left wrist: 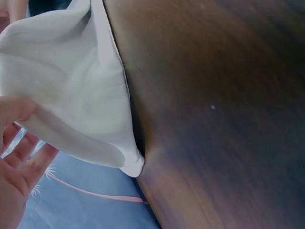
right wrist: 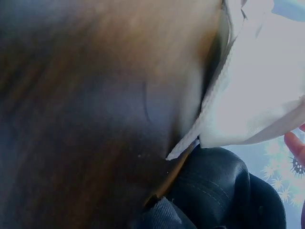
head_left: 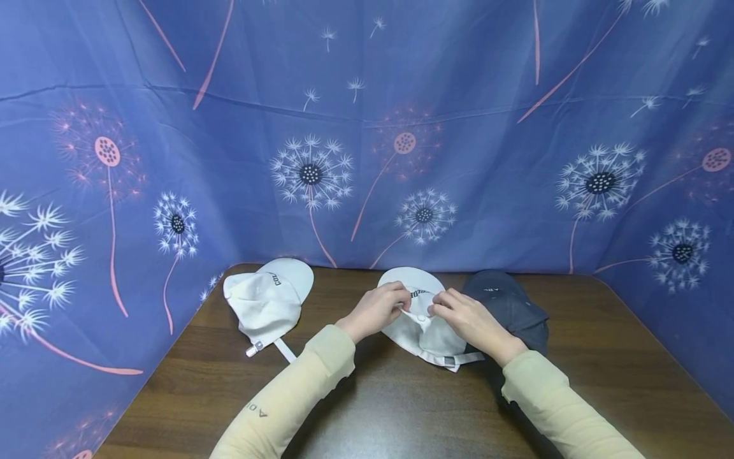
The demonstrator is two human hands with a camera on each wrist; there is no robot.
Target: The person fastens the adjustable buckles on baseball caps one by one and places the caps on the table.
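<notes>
A white baseball cap (head_left: 441,338) with dark lettering sits near the table's far edge, its brim away from me and its strap and buckle toward me. My left hand (head_left: 373,311) pinches the crown's left side between thumb and fingers. In the left wrist view, the left hand's (left wrist: 21,164) thumb lies on the white fabric (left wrist: 76,90), fingers behind it. On the crown's other side, my right hand (head_left: 473,320) pinches the fabric with curled fingers. Only fingertips (right wrist: 296,148) of it show at the right wrist view's edge. The crown's top button stands between both hands.
Another white cap (head_left: 266,303) lies at the far left, its strap hanging toward me. Close beside the middle cap on the right is a dark cap (head_left: 507,306), partly behind my right hand. A blue dandelion-print cloth (head_left: 355,83) hangs behind the brown wooden table (head_left: 395,414).
</notes>
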